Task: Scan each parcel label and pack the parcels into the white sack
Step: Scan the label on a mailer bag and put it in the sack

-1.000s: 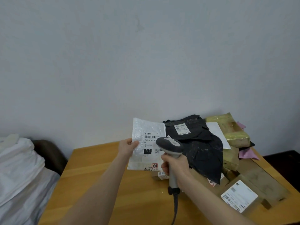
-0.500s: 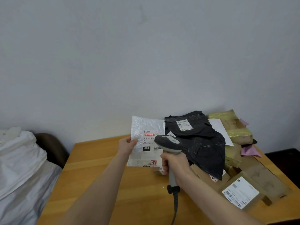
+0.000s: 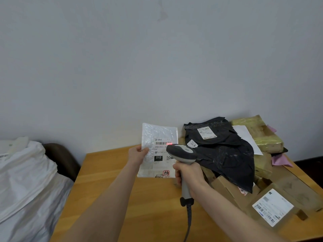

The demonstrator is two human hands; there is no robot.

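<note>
Head view, both forearms reaching in from the bottom edge over a wooden table [image 3: 108,173]. A cable [image 3: 189,219] runs down from the scanner [image 3: 182,151]. Right hand [image 3: 189,175] wrapped fully round the scanner's grey handle, head pointed away at the parcel. Left hand [image 3: 138,154] pinches the left edge of a white mailer [image 3: 157,132], thumb on the front, holding it upright above the table, label [image 3: 161,151] facing the camera. Red scan light shows at the right end of the barcode, just above the scanner head. At right, a pile of parcels on the table: a box [image 3: 272,206] with a white label nearest, brown cartons behind it, a black bag [image 3: 227,154] draped over them, a yellow-taped parcel [image 3: 262,135] at the back, pink paper [image 3: 281,160] beside it. White sack [image 3: 26,180] stands off the table's left side, well apart from the mailer, with a dark chair [image 3: 59,158] behind it. Plain grey wall [image 3: 157,67] beyond.
</note>
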